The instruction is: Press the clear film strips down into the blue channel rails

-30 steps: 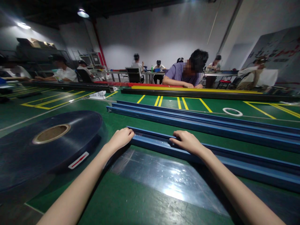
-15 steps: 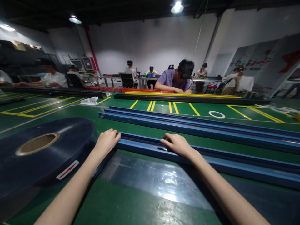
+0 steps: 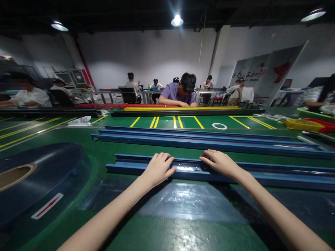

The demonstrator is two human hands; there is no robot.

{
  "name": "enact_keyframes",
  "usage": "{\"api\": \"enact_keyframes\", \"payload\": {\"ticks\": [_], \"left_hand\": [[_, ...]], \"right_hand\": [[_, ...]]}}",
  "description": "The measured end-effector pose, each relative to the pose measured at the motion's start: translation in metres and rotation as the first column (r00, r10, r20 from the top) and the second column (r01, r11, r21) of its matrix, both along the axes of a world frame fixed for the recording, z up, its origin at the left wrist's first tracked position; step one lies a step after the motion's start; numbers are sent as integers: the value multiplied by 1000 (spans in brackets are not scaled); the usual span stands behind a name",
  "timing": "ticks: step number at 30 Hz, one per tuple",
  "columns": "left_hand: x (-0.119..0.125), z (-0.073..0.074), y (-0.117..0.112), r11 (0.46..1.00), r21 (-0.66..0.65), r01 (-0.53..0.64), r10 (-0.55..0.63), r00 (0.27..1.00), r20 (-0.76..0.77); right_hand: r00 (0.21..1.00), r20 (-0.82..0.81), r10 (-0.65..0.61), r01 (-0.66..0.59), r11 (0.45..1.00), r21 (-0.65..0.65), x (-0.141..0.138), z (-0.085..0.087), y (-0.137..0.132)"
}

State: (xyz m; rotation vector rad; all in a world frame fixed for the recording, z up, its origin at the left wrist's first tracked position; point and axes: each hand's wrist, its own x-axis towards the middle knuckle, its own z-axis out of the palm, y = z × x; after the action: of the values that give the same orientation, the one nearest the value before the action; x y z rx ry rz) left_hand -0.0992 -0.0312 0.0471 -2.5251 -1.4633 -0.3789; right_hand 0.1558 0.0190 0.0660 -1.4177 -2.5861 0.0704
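A long blue channel-shaped profile lies across the green table in front of me. My left hand bends over it some way in from its left end, thumb toward the near wall and fingers at the far wall. Farther right, my right hand rests over the same profile with curled fingers; its fingertips are partly hidden. Between the hands, a shiny surface shows inside the channel. A flat strip of clear plastic film lies on the table just below the profile.
A big roll of clear film lies at left. Behind my profile are more blue profiles, then black and yellow profiles. A white ring and yellow tray lie beyond. A co-worker in purple leans opposite.
My left hand has moved right along the blue profile, away from its left end and closer to my right hand. The view has turned right and tilted up slightly.
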Motion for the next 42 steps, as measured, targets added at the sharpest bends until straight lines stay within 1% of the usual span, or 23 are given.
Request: {"api": "enact_keyframes", "payload": {"ticks": [2, 4, 6, 8, 10, 12, 18, 22, 26, 28, 32, 38, 42], "left_hand": [[29, -1, 4, 997, -11, 82, -82, 997, -5], [55, -5, 8, 992, -13, 127, -127, 992, -7], [76, -10, 10, 991, -11, 136, -136, 991, -7], [90, -15, 13, 994, 0, 111, -111, 994, -9], [96, -19, 15, 996, 17, 83, -83, 996, -22], [96, -21, 17, 996, 33, 78, -77, 996, -43], [89, -23, 21, 990, 75, 122, -116, 990, -75], [79, -24, 23, 987, 92, 129, -121, 989, -88], [58, -25, 29, 989, 101, 112, -99, 987, -129], [45, -25, 34, 990, 99, 105, -91, 986, -136], [18, -24, 43, 993, 78, 91, -83, 991, -103], [-29, -21, 55, 996, 56, 71, -66, 994, -87], [-60, -20, 63, 997, 42, 63, -59, 993, -104]], "right_hand": [[1000, -11, -21, 21, 1000, 2, 14, -3, -1], [999, -26, -29, 29, 1000, 1, 24, -6, -3], [999, -36, -15, 16, 1000, 10, 30, -9, -5], [999, -38, 7, -5, 999, 48, 33, -12, -7], [999, -36, 23, -19, 995, 94, 35, -14, -7], [999, -39, 26, -21, 992, 121, 37, -16, -8], [996, -85, -14, 29, 983, 182, 52, -22, -15], [994, -99, -54, 72, 979, 189, 70, -25, -20], [992, -80, -95, 109, 975, 191, 89, -27, -22], [991, -74, -108, 121, 973, 195, 97, -28, -22], [988, -80, -133, 147, 967, 207, 107, -33, -21], [989, -48, -143, 150, 962, 228, 111, -40, -14], [984, -8, -178, 174, 949, 264, 114, -46, -6]]}}
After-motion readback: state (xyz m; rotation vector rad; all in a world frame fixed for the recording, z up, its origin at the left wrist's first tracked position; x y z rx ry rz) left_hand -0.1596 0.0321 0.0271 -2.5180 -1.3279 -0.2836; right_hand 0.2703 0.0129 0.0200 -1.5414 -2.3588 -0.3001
